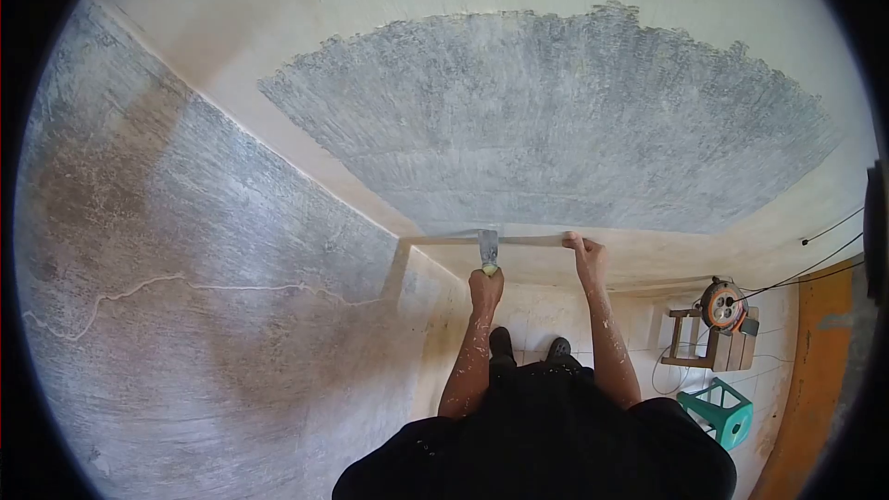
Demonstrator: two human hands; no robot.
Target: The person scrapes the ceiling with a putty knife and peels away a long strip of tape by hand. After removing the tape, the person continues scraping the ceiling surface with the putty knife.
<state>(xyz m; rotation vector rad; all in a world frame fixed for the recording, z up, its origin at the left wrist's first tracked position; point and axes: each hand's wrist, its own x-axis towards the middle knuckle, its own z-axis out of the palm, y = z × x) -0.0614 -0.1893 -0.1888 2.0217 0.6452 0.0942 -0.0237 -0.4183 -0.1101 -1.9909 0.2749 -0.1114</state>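
Grey wall [204, 343] fills the left. The left hand [486, 289], grip closed, holds a scraper [489, 248] at the lower edge of the grey patch [574, 130]. The right hand [587, 257] curls near that edge; I cannot tell whether it holds anything. Farther right, a green stool [737, 426].

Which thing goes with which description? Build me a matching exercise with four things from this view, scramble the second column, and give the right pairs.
Things:
1. Scraper
2. Plastic stool
3. Cable reel
4. Shoes

Places, colours or states:
A. Round, orange and black
B. Dark, worn as a pair
C. Held in the left grip
D. Green, toward the lower right of the view

Right pairs: 1-C; 2-D; 3-A; 4-B
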